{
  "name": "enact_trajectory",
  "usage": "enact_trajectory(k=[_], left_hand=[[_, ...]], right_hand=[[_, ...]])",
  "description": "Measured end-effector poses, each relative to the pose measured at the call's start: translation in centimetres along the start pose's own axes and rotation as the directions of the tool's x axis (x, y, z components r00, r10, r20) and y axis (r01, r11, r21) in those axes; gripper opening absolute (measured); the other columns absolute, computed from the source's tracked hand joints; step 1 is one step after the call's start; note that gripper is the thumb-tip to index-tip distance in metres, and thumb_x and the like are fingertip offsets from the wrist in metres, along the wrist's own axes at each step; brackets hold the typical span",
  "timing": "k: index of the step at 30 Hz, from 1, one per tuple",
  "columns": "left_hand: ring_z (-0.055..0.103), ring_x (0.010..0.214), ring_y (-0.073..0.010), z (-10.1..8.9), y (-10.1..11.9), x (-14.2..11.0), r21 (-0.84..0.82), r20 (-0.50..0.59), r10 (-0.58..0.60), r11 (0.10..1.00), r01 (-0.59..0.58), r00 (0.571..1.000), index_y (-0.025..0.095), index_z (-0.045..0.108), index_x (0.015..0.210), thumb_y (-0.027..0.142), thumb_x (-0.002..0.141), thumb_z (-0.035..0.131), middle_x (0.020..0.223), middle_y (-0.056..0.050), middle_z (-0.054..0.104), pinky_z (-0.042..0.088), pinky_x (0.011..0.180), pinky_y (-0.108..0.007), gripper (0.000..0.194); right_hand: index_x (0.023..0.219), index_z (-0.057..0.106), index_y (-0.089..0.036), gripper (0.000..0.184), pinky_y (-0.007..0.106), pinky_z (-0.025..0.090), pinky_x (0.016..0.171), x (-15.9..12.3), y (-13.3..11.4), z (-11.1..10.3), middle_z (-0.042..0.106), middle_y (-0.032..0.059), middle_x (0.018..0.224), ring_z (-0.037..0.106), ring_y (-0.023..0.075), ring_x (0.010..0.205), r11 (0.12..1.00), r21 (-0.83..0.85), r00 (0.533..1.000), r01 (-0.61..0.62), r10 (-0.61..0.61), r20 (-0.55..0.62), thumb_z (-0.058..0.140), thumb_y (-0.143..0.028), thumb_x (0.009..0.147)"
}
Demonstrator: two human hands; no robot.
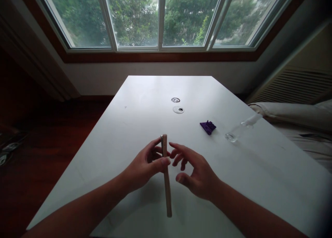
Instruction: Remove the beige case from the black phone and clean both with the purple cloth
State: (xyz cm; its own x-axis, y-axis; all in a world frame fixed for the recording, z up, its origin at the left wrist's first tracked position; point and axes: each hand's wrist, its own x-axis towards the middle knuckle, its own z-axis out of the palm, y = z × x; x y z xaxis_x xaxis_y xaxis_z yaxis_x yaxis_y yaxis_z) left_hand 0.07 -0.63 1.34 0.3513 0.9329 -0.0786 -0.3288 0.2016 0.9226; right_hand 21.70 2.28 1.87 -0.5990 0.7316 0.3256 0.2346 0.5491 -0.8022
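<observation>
A smartphone (167,186), seen edge-on in what looks like a beige case, stands upright over the near part of the white table. My left hand (145,165) grips its upper half, thumb on the near edge and fingers behind on the left side. Just right of the phone is my right hand (197,172), fingers curved and apart, with nothing in it. Its fingertips come close to the phone's right side; whether any touch it is hard to tell. The phone's two broad faces are turned almost out of sight.
On the white table (109,148) lie a purple crumpled or folded piece (208,127), a clear tube-like vessel (242,127) on its side, and two flat round discs, one patterned (175,100) and one pale (178,109). Light fabric (293,110) borders the right edge. A window is beyond.
</observation>
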Motion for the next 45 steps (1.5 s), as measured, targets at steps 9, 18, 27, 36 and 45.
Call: enact_trajectory(k=[9, 18, 27, 36, 45], left_hand=[[0.062, 0.106, -0.0263, 0.5, -0.8, -0.2, 0.049, 0.111, -0.075, 0.996, 0.070, 0.991, 0.026, 0.039, 0.152, 0.044, 0.085, 0.075, 0.124, -0.013, 0.059, 0.055, 0.089, -0.042, 0.078], [0.063, 0.101, -0.0233, 0.3, -1.9, 0.2, 0.063, 0.118, -0.068, 0.996, 0.061, 0.991, 0.024, 0.044, 0.149, 0.043, 0.088, 0.073, 0.122, -0.013, 0.059, 0.055, 0.092, -0.046, 0.071], [0.064, 0.105, -0.0272, 0.5, -2.5, 0.5, 0.056, 0.081, -0.143, 0.989, 0.139, 0.986, 0.020, 0.039, 0.148, 0.051, 0.089, 0.069, 0.120, -0.014, 0.058, 0.055, 0.090, -0.046, 0.073], [0.062, 0.113, -0.0277, 0.7, -1.9, 0.5, 0.080, 0.043, -0.088, 0.993, 0.085, 0.995, 0.022, 0.041, 0.148, 0.049, 0.093, 0.064, 0.126, -0.015, 0.060, 0.057, 0.080, -0.034, 0.065], [0.063, 0.113, -0.0290, 0.6, -1.5, 0.6, 0.044, 0.068, -0.103, 0.994, 0.101, 0.992, 0.024, 0.047, 0.146, 0.048, 0.092, 0.065, 0.127, -0.014, 0.061, 0.056, 0.085, -0.038, 0.062]], right_hand=[[0.142, 0.051, -0.030, 0.061, 0.038, 0.056, 0.090, 0.7, -0.1, -0.4, 0.054, 0.0107, 0.135, 0.058, 0.0256, 0.120, 0.997, 0.072, 0.989, -0.036, 0.046, -0.142, 0.072, -0.048, 0.088], [0.139, 0.055, -0.023, 0.061, 0.032, 0.058, 0.071, 0.7, -0.4, -0.4, 0.067, 0.0114, 0.115, 0.068, 0.0226, 0.094, 0.882, 0.229, 0.903, -0.412, 0.428, -0.022, 0.069, -0.054, 0.088], [0.130, 0.060, -0.025, 0.052, 0.026, 0.056, 0.062, 1.1, -0.7, -0.2, 0.067, 0.0066, 0.106, 0.068, 0.0176, 0.082, 0.859, 0.203, 0.880, -0.470, 0.473, 0.038, 0.066, -0.056, 0.089], [0.128, 0.058, -0.025, 0.048, 0.027, 0.053, 0.067, 0.7, -1.0, 0.4, 0.066, 0.0035, 0.098, 0.064, 0.0168, 0.084, 0.907, 0.149, 0.907, -0.394, 0.410, -0.097, 0.069, -0.050, 0.088], [0.130, 0.056, -0.024, 0.049, 0.028, 0.053, 0.073, 0.6, 0.1, 0.2, 0.066, 0.0059, 0.106, 0.064, 0.0183, 0.093, 0.928, 0.100, 0.927, -0.358, 0.366, -0.081, 0.068, -0.050, 0.090]])
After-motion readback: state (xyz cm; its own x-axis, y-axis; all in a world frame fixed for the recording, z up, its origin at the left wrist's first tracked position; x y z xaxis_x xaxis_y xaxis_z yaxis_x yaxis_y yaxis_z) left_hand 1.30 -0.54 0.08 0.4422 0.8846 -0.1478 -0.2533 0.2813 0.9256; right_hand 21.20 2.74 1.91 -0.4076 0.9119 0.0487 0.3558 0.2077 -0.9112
